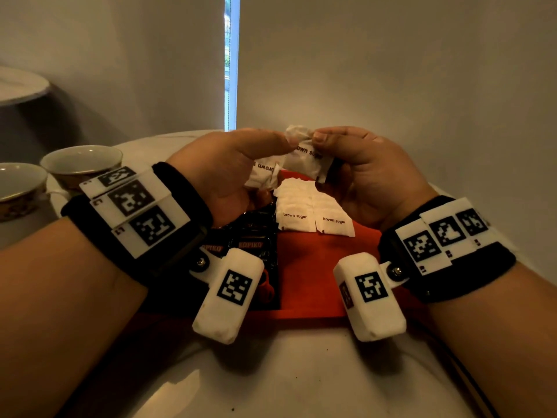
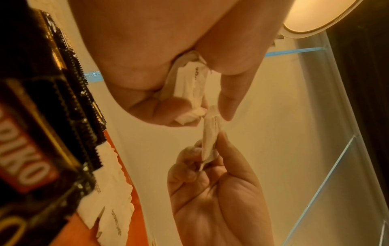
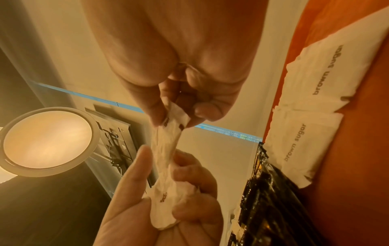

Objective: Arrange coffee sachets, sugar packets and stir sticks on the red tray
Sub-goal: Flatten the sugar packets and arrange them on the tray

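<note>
Both hands are raised over the red tray [image 1: 316, 267]. My left hand [image 1: 280, 146] grips a crumpled white brown-sugar packet [image 1: 265, 173] between thumb and curled fingers. My right hand [image 1: 319, 146] pinches a second packet [image 1: 307, 158]. The two packets touch at their top ends; I cannot tell whether they are joined. The left wrist view shows the left hand's packet [image 2: 189, 86] and the right hand's packet [image 2: 209, 139] edge-on. Several sugar packets [image 1: 313, 212] lie in rows on the tray, with black Kopiko coffee sachets [image 1: 250, 251] to their left. No stir sticks show.
The tray sits on a white round table [image 1: 271, 372]. Two empty cups [image 1: 81, 164] [image 1: 18, 185] stand at the table's left edge. A wall with a narrow window strip rises close behind. A second white tabletop [image 1: 21, 86] is at far left.
</note>
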`<state>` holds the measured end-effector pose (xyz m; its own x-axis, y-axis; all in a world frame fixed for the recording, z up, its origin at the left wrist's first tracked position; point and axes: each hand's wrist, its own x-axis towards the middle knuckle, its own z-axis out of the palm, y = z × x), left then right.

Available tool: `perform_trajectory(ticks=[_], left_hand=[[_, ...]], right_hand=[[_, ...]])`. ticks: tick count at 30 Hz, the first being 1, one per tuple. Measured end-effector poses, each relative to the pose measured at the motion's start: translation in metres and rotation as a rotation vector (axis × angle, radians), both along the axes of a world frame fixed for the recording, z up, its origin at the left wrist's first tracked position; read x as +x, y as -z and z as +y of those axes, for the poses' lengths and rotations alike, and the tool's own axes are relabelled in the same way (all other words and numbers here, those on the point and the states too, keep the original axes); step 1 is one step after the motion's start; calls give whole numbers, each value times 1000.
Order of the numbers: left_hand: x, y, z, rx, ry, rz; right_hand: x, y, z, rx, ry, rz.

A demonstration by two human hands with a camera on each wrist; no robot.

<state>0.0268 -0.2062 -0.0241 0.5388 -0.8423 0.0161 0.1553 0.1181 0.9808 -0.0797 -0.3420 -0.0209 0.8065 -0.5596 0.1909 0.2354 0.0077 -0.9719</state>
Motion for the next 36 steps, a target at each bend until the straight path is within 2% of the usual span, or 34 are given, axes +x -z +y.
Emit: perform_trajectory(ticks=[5,12,19,36], left_hand=[[-1,-4,0,-35,-56,-5],[3,-3,-2,-55,-139,0],[5,-2,-4,-16,-161,65],[4,-1,-3,-9,-178,29]], right_hand=[[0,2,2,-53,-30,38],[3,4,3,-8,-1,24],[2,3,1,3,-43,16],[2,2,0,40,25,29]])
